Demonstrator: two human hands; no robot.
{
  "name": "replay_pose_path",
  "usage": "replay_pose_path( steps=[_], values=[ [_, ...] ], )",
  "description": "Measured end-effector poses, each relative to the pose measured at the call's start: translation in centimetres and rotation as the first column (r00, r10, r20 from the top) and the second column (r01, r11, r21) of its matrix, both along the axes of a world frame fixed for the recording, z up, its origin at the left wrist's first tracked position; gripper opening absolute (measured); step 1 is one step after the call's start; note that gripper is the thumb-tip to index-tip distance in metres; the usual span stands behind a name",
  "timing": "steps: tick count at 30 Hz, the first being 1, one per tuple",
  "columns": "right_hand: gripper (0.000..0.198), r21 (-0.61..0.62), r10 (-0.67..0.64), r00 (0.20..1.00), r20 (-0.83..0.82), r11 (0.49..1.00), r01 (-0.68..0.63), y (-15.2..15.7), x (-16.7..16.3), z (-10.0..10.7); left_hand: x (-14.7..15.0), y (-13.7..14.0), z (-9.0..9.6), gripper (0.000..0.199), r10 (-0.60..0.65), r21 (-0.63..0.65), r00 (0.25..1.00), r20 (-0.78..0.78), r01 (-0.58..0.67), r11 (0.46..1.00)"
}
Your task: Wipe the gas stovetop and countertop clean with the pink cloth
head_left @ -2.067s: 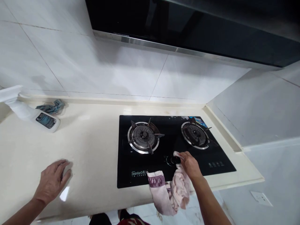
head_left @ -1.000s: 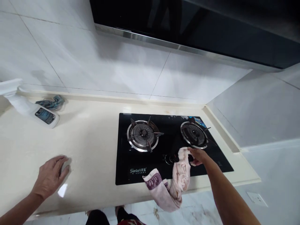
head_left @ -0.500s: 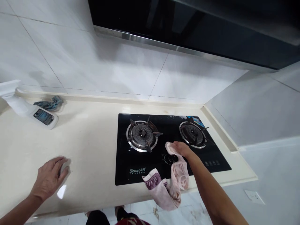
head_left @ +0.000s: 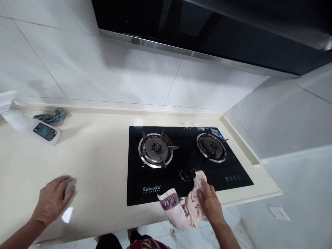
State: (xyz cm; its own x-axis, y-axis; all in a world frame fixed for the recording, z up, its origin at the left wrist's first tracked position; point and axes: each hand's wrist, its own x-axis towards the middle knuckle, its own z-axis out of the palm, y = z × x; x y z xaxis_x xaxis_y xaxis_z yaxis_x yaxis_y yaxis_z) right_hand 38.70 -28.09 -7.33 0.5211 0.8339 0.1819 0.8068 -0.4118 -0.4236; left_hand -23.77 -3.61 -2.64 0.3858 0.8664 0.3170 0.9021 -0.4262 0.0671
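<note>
My right hand (head_left: 210, 203) grips a pale pink cloth (head_left: 178, 214) at the front edge of the black gas stove (head_left: 181, 186). The cloth's top end lies on the glass just right of the black control knobs (head_left: 188, 174). Its other end, with a purple band, drapes over the counter's front edge. My left hand (head_left: 53, 200) rests palm down on the cream countertop (head_left: 98, 173), fingers loosely bent and apart, holding nothing. Two round burners with pan supports, the left burner (head_left: 156, 148) and the right burner (head_left: 211, 147), sit behind the knobs.
A white spray bottle (head_left: 28, 122) stands at the far left, with a crumpled blue-grey cloth (head_left: 53, 117) behind it by the wall. The dark range hood (head_left: 197, 31) overhangs the stove. A tiled side wall (head_left: 290, 117) borders the right, with a socket (head_left: 279, 213) low down.
My right hand has drawn back toward the front edge, pulling the pink cloth's upper end from behind the knobs to beside them. My left hand stays on the counter. The view has shifted slightly.
</note>
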Motion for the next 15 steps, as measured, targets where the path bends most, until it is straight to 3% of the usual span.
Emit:
replay_pose_path(
  steps=[4, 7, 12, 15],
  values=[
    [0.054, 0.066, -0.188, 0.982, 0.029, 0.980, 0.186, -0.9, 3.0, -1.0, 0.0, 0.2, -0.1, 0.046, 0.000, 0.002, 1.000, -0.002, 0.000, 1.000],
    [0.055, -0.005, -0.317, 0.946, 0.069, 0.948, 0.318, 1.3, 6.9, -0.4, -0.1, 0.3, -0.2, 0.046, -0.009, 0.013, 1.000, -0.004, 0.009, 1.000],
    [0.049, -0.080, -0.237, 0.965, 0.111, 0.966, 0.246, 7.2, 11.7, 1.8, -0.1, 0.2, -0.1, 0.044, -0.007, 0.013, 1.000, -0.031, 0.007, 1.000],
    [0.047, -0.149, -0.181, 0.966, 0.184, 0.966, 0.210, 8.2, 12.7, 1.8, 0.0, 0.0, -0.1, 0.045, 0.015, -0.009, 0.999, -0.039, -0.015, 1.000]
  ],
)
